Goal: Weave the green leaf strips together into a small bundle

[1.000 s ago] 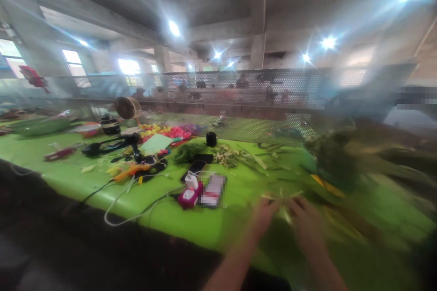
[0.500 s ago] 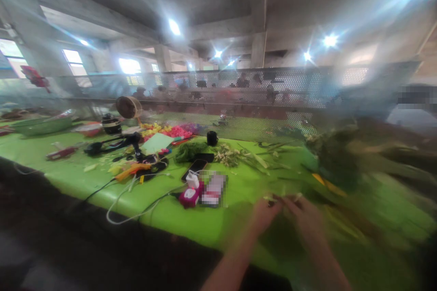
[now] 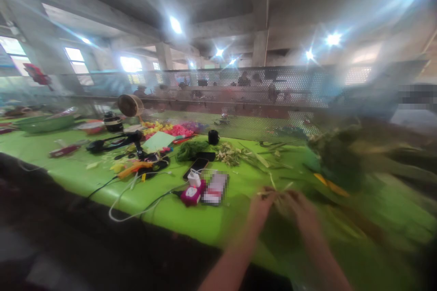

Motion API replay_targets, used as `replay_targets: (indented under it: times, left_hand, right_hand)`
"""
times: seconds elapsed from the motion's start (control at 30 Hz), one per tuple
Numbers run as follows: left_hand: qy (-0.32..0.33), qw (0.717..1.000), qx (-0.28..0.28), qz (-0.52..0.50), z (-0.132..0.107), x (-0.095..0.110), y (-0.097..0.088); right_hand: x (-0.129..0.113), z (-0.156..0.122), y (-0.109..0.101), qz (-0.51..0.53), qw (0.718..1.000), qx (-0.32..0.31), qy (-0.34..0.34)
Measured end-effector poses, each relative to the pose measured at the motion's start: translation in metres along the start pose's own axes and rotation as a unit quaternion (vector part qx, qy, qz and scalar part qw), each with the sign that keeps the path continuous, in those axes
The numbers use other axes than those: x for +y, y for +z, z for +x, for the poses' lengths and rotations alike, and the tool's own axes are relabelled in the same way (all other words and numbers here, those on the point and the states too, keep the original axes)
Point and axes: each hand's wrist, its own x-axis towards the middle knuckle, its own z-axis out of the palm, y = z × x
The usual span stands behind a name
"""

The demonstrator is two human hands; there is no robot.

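- pinching pale leaf strips [image 3: 277, 194] with left hand [image 3: 261, 207], just above green table [image 3: 191, 218]
- touching same strips with right hand [image 3: 302, 213], grip too blurred to tell

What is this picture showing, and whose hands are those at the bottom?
There is no machine here. A person wears a camera on the head, so you see what that person sees, looking forward and down. The two bare arms at the bottom belong to that person: the left hand and the right hand. They meet on a small bunch of pale leaf strips. The picture is too blurry to show how tightly the fingers grip.

The hands work over a bright green table. On it lie a phone, a pink charger box with a white cable, a black mug, colourful flowers and a big heap of green leaves. Behind stands a metal screen with holes.
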Motion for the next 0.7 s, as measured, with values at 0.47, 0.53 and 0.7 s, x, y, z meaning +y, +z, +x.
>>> replay_targets:
  times: [0.47, 0.53, 0.7]
  left_hand:
    - [-0.005, 0.998, -0.019, 0.067, -0.001, 0.004, -0.005]
    - [0.050, 0.987, -0.013, 0.150, -0.002, 0.008, -0.006]
    - [0.118, 0.958, -0.016, 0.262, -0.005, 0.013, -0.006]
  right_hand:
    - [0.008, 0.002, -0.010, -0.154, 0.986, -0.012, -0.056]
    - [0.012, 0.001, -0.011, -0.157, 0.985, -0.018, -0.065]
    - [0.013, 0.000, -0.011, -0.153, 0.982, -0.027, -0.103]
